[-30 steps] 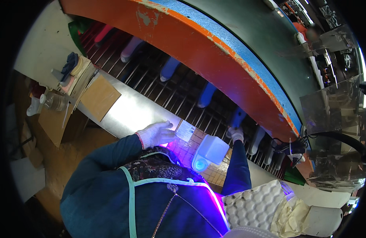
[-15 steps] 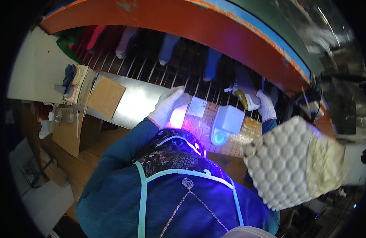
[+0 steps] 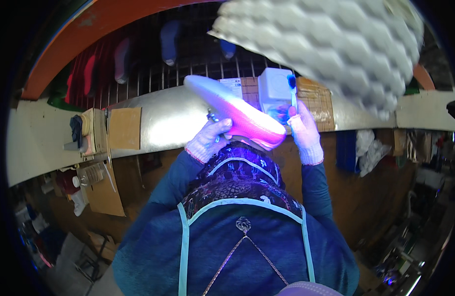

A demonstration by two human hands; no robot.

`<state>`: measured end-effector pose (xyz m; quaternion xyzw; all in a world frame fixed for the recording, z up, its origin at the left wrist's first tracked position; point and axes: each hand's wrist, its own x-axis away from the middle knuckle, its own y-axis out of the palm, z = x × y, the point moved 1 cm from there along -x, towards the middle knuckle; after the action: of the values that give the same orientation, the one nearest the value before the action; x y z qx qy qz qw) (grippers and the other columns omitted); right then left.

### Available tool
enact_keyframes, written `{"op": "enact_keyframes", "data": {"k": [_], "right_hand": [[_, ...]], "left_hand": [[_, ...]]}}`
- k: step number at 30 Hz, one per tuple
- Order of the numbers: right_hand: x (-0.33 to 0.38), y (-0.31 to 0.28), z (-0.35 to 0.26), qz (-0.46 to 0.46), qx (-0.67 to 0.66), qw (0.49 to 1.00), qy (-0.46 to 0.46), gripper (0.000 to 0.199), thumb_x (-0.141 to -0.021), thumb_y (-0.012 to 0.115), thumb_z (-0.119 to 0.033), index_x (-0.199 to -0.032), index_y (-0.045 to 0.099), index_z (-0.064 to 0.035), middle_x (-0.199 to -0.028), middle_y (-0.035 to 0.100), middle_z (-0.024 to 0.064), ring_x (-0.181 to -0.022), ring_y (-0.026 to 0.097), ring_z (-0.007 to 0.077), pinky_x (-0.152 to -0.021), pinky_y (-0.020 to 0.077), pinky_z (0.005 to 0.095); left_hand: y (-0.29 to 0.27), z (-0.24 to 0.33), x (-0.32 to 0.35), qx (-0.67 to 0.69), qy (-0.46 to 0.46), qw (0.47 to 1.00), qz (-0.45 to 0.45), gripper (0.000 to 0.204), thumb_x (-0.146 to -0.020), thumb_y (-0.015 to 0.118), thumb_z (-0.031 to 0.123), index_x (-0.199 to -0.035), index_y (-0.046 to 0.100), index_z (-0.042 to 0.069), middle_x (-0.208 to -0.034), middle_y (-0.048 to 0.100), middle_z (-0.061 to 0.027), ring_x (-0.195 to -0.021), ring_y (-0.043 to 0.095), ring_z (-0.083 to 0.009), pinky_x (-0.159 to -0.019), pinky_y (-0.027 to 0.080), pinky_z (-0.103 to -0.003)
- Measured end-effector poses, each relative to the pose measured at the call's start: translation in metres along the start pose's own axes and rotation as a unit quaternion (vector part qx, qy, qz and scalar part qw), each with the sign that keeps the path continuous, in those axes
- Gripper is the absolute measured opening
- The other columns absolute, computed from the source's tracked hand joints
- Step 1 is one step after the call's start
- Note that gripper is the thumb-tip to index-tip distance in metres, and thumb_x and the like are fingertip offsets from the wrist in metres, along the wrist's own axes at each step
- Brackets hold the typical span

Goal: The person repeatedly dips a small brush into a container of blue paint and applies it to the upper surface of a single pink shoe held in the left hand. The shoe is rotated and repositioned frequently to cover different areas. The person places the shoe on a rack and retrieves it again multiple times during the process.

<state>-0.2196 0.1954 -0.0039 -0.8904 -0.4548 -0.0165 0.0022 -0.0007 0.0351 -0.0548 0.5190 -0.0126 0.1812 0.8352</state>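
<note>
Because the left hand [image 3: 211, 138] pinches just the near edge of the shoe-shaped piece [image 3: 240, 111] slanting between both hands, it could twist loose. Past the piece, the white container [image 3: 273, 87] might get knocked by the blue-tipped brush [image 3: 292, 85] standing upright in the closed right hand [image 3: 305, 132].

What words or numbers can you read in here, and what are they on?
None can be read.
White label beyond the shoe: its print is too small and blurred.
Shoe in the left hand: no lettering I can make out.
Brush in the right hand: none I can make out.
</note>
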Motion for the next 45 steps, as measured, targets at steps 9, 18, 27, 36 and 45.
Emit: {"op": "enact_keyframes", "data": {"k": [9, 18, 27, 36, 45], "right_hand": [[0.061, -0.053, 0.073, 0.164, 0.55, 0.812, 0.104, 0.017, -0.092, 0.06, -0.032, -0.095, 0.062, -0.0152, -0.089, 0.066, 0.0114, -0.087, 0.064, 0.0322, -0.075, 0.0434, 0.0484], [0.02, -0.043, 0.088, 0.085, 0.701, 0.7, 0.11, 0.018, -0.086, 0.066, -0.035, -0.101, 0.068, -0.0246, -0.097, 0.065, 0.0049, -0.1, 0.061, 0.0272, -0.083, 0.0424, 0.0467], [0.032, -0.056, 0.089, 0.086, 0.585, 0.791, 0.159, 0.022, -0.089, 0.063, -0.031, -0.107, 0.069, -0.0207, -0.091, 0.07, 0.0055, -0.081, 0.065, 0.0283, -0.075, 0.0458, 0.0414], [0.051, -0.058, 0.079, 0.162, 0.065, 0.964, 0.2, 0.019, -0.086, 0.065, -0.011, -0.102, 0.066, 0.0004, -0.075, 0.062, 0.0003, -0.064, 0.054, 0.009, -0.058, 0.0424, 0.0243], [0.077, -0.009, -0.084, 0.17, 0.182, 0.948, -0.198, 0.017, -0.082, 0.072, 0.003, -0.099, 0.073, 0.0009, -0.095, 0.065, 0.0068, -0.078, 0.061, 0.0096, -0.064, 0.0494, 0.0234]], "left_hand": [[0.031, 0.031, 0.062, 0.005, 0.257, 0.966, -0.014, 0.097, -0.077, 0.077, 0.054, -0.15, 0.033, 0.009, -0.137, 0.053, -0.0145, -0.122, 0.055, -0.0303, -0.102, 0.05, -0.051], [0.059, 0.062, 0.102, -0.22, 0.581, 0.736, 0.27, 0.089, -0.061, 0.087, 0.047, -0.133, 0.054, 0.006, -0.131, 0.06, -0.0137, -0.126, 0.055, -0.0314, -0.111, 0.041, -0.057], [0.073, 0.06, 0.077, -0.377, 0.666, 0.594, 0.25, 0.058, -0.072, 0.079, 0.025, -0.124, 0.062, 0.004, -0.128, 0.062, -0.0176, -0.123, 0.058, -0.0335, -0.109, 0.043, -0.052], [0.089, 0.05, 0.02, -0.591, 0.684, 0.415, 0.106, 0.031, -0.083, 0.071, 0.004, -0.114, 0.07, 0.002, -0.125, 0.064, -0.0216, -0.119, 0.061, -0.0356, -0.106, 0.046, -0.047], [0.111, 0.052, -0.011, -0.701, 0.655, 0.282, -0.003, 0.038, -0.07, 0.076, 0.007, -0.106, 0.074, 0.015, -0.116, 0.07, -0.009, -0.117, 0.063, -0.0308, -0.106, 0.046, -0.048]]}}
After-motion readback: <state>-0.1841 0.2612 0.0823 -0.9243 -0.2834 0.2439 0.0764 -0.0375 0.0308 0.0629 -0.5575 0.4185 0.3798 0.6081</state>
